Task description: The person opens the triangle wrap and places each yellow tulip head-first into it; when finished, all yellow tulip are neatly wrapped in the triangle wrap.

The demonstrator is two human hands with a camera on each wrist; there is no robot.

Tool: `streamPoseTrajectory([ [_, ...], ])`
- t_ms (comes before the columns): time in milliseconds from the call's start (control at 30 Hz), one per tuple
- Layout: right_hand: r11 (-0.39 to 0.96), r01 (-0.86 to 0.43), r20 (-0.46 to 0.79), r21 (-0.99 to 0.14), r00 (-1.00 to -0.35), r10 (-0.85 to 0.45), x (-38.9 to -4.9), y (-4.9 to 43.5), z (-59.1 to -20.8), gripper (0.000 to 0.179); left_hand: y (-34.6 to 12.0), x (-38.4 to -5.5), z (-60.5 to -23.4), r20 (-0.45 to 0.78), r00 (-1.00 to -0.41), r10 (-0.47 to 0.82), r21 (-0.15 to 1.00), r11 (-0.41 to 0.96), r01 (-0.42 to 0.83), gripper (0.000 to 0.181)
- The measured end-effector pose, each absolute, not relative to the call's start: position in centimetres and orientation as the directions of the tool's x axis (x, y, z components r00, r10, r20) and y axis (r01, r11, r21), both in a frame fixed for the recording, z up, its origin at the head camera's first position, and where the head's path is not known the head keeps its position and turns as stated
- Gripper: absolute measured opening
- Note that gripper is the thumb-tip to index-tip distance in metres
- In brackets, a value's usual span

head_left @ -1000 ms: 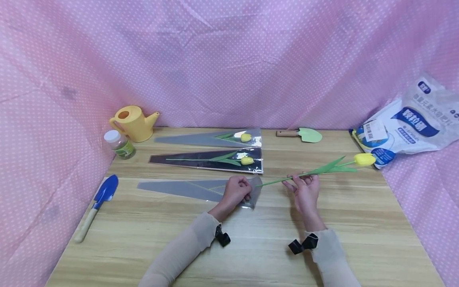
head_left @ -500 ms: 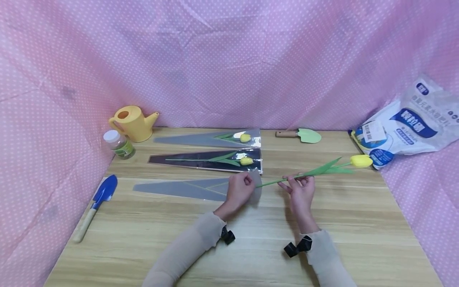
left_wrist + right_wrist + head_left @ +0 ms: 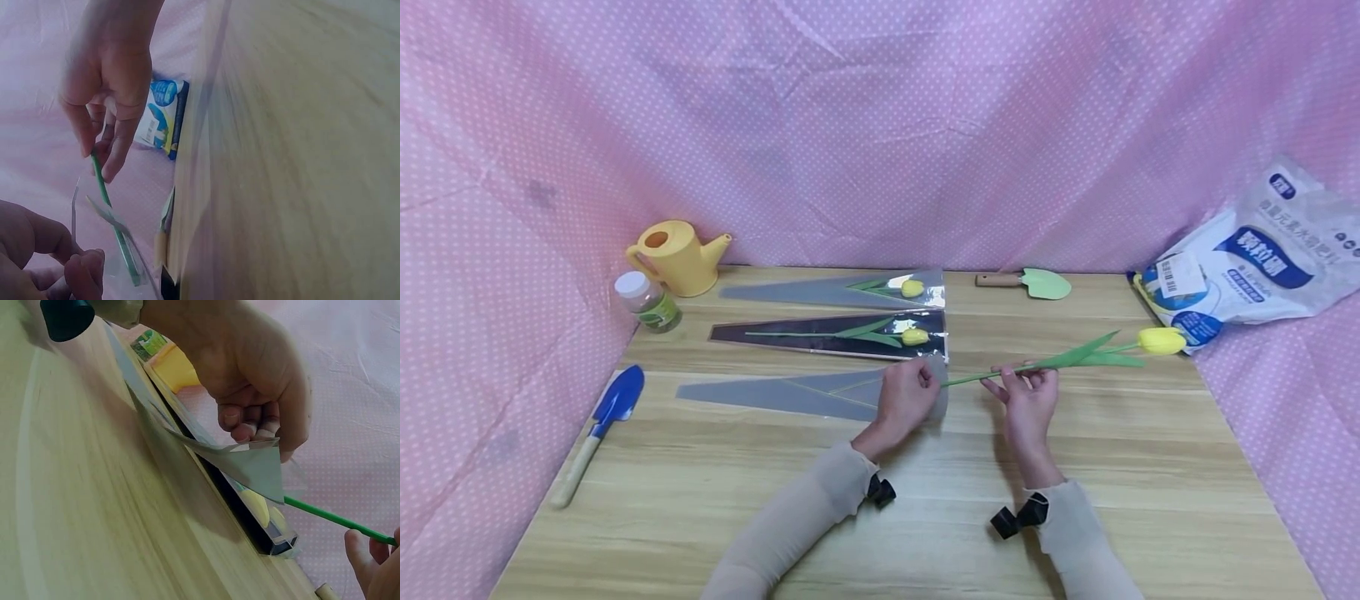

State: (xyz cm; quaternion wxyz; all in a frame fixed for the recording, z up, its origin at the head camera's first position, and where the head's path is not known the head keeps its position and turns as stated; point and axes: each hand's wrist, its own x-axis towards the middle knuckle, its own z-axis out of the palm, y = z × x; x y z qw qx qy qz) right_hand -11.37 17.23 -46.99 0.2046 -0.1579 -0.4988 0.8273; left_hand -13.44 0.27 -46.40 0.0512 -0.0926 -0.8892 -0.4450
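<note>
My left hand (image 3: 908,396) pinches the wide end of a grey flower sleeve (image 3: 827,392), a long tapering wrapper with thin gold lines. In the right wrist view that end of the sleeve (image 3: 250,465) is lifted off the table. My right hand (image 3: 1028,408) holds a yellow tulip (image 3: 1161,340) by its green stem (image 3: 977,377), the bloom pointing right. In the left wrist view the stem's lower end (image 3: 128,259) lies between the parted layers of the sleeve's mouth. Part of the sleeve is hidden behind my left hand.
Behind lie a black sleeve (image 3: 782,335) and another grey sleeve (image 3: 790,292), each with a yellow tulip. Around them are a watering can (image 3: 681,260), a jar (image 3: 651,304), a blue trowel (image 3: 619,400), a green trowel (image 3: 1047,284) and a white printed bag (image 3: 1247,258).
My left hand has shifted slightly right and away from me, raising the sleeve's wide end. My right hand has come a little left, and the stem's end has met the sleeve's mouth.
</note>
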Motion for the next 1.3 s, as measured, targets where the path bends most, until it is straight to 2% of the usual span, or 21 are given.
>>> streamPoseTrajectory([
  [133, -0.421, -0.193, -0.056, -0.886, -0.858, 0.511, -11.4, 17.2, -47.1, 0.025, 0.4, -13.4, -46.3, 0.186, -0.975, 0.125, 0.77, 0.598, 0.223, 0.01],
  [400, -0.417, -0.102, -0.114, -0.903, -0.879, 0.462, -11.1, 16.3, -47.4, 0.023, 0.8, -13.3, -45.9, 0.217, -0.966, 0.14, 0.79, 0.556, 0.258, 0.009],
  [533, -0.415, -0.111, -0.102, -0.903, -0.883, 0.459, -11.1, 16.0, -47.5, 0.025, 0.8, -13.4, -45.8, 0.222, -0.965, 0.141, 0.79, 0.554, 0.263, 0.009],
  [700, -0.459, -0.156, -0.077, -0.875, -0.89, 0.449, -11.1, 16.1, -47.4, 0.012, 0.8, -13.5, -45.9, 0.217, -0.966, 0.14, 0.791, 0.554, 0.258, 0.008],
  [833, -0.511, -0.199, -0.066, -0.836, -0.888, 0.454, -11.0, 16.2, -47.3, 0.018, 0.8, -13.6, -46.0, 0.222, -0.964, 0.147, 0.786, 0.557, 0.266, 0.007],
  [1167, -0.416, -0.131, -0.065, -0.9, -0.903, 0.425, -10.7, 16.0, -47.6, 0.013, 1.0, -13.3, -45.5, 0.284, -0.943, 0.174, 0.768, 0.547, 0.333, 0.009],
  [1300, -0.382, -0.101, -0.069, -0.919, -0.911, 0.407, -10.6, 15.7, -47.8, 0.014, 1.0, -13.3, -45.6, 0.358, -0.916, 0.181, 0.751, 0.527, 0.398, 0.01],
])
